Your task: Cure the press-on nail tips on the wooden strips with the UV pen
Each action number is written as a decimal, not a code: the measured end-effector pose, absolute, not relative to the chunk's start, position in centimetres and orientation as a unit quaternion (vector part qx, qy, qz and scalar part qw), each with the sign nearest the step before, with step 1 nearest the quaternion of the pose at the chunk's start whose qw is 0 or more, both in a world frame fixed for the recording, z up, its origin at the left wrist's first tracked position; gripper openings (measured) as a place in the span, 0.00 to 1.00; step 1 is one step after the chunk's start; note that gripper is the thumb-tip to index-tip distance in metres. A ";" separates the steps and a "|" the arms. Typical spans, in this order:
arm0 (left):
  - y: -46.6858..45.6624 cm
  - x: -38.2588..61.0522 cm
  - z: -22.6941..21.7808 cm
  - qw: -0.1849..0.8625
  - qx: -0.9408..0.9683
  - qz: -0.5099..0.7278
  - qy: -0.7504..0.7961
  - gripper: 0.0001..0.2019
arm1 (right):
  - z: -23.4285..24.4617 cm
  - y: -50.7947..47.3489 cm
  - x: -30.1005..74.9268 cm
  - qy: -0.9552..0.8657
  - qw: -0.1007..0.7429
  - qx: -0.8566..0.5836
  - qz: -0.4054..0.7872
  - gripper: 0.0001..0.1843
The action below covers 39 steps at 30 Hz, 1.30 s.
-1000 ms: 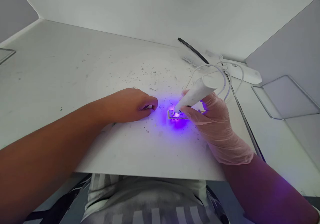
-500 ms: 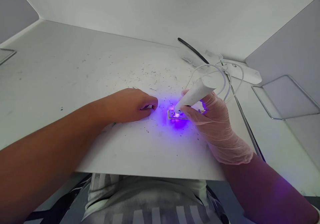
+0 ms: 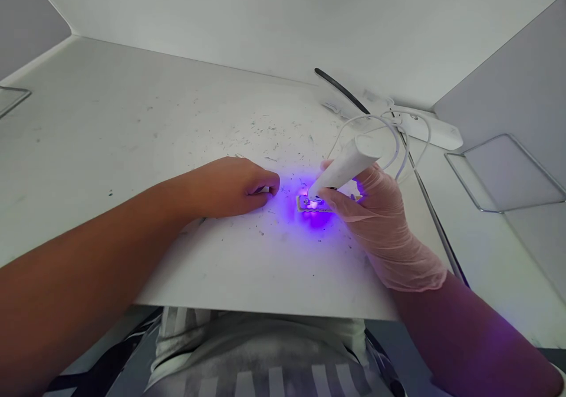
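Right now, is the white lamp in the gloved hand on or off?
On: the lamp casts a violet glow beneath its tip, onto the table.

A strip (image 3: 301,204) lies under the lamp (image 3: 347,164); left of the lamp, the left hand (image 3: 236,186); behind it, rightward, a box (image 3: 431,130).

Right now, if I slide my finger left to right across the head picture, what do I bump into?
Metal loop at the left edge → bare left hand → gloved right hand holding the white wand → second metal loop.

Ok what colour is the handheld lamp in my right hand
White; the lamp shows best in the head view.
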<state>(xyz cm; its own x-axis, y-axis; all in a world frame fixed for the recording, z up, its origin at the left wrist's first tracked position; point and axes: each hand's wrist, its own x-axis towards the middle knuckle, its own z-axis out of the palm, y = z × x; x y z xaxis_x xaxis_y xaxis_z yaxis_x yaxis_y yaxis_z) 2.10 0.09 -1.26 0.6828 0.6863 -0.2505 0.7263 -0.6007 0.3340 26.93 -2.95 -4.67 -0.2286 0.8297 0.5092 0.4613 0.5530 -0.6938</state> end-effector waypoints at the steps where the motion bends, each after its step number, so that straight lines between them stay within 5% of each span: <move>1: 0.1 2.1 -1.3 0.209 0.893 -0.048 0.395 0.10 | -4.7 -2.9 26.9 -0.758 0.450 -0.427 0.202 0.04; 39: 0.2 1.9 -1.6 0.205 0.896 -0.040 0.391 0.10 | -4.5 -3.0 26.9 -0.757 0.456 -0.426 0.194 0.04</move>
<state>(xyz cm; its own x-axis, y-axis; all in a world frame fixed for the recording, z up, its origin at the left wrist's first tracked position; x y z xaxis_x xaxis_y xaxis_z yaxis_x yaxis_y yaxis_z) 1.95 0.21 -1.57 0.6910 0.6847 -0.2316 0.7174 -0.6105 0.3356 26.92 -2.97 -4.51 -0.2203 0.8220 0.5252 0.4688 0.5614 -0.6820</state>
